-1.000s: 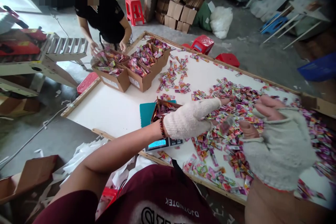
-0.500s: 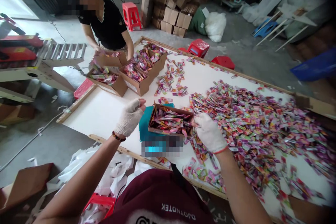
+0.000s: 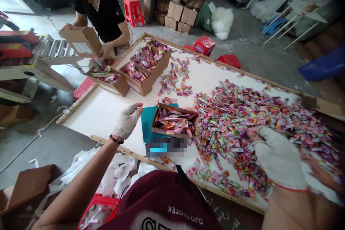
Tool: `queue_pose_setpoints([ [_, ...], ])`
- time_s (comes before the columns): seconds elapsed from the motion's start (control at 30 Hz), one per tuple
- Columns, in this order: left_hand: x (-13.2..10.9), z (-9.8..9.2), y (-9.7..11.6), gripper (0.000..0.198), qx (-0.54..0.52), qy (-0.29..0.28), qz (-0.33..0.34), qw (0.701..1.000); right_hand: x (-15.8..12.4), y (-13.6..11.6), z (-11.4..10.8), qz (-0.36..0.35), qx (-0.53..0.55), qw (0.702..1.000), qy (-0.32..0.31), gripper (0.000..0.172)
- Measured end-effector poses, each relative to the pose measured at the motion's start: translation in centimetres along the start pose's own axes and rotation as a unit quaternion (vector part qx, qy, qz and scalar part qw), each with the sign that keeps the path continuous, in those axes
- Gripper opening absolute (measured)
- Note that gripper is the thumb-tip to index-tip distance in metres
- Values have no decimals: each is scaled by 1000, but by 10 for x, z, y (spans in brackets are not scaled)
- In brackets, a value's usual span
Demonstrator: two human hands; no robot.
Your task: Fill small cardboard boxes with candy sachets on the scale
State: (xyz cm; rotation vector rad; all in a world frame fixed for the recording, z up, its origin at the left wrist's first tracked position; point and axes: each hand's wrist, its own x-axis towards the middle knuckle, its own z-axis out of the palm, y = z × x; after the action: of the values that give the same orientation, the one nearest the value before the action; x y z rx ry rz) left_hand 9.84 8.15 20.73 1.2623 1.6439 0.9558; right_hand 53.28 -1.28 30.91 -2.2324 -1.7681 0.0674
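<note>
A small cardboard box point(image 3: 153, 129) full of colourful printed sachets point(image 3: 175, 119) stands at the table's centre, partly over a teal pad point(image 3: 147, 122). My left hand point(image 3: 126, 120), in a fingerless white knit glove, hovers left of the box, fingers stretched out with nothing in them. Over the large pile of loose sachets point(image 3: 237, 107) on the right is my right hand point(image 3: 279, 156), gloved the same way. Its bare fingertips are bent together at a purple sachet point(image 3: 244, 134). A device with a blurred lit screen point(image 3: 164, 148) sits before the box.
A co-worker point(image 3: 104, 18) across the table holds a tilted carton point(image 3: 82, 41) beside a roller conveyor point(image 3: 58, 48). Several filled cartons point(image 3: 147, 84) stand at the far left. Another person's hand point(image 3: 320, 172) lies by the pile at right. Wooden edging point(image 3: 78, 104) borders the table.
My right hand has left the box and moved right to the loose pile. My left hand has shifted slightly left. The co-worker has lifted a carton towards the conveyor.
</note>
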Motion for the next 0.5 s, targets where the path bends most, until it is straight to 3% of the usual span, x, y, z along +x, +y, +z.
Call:
queue_pose_setpoints([
  [0.33,-2,16,26,51,4,-14,11,1000,-1,-9,-2,-10,55,998,-15,27],
  [0.5,4,29,17,60,56,-65,7,996,0,-48,23,39,226,973,-13,30],
])
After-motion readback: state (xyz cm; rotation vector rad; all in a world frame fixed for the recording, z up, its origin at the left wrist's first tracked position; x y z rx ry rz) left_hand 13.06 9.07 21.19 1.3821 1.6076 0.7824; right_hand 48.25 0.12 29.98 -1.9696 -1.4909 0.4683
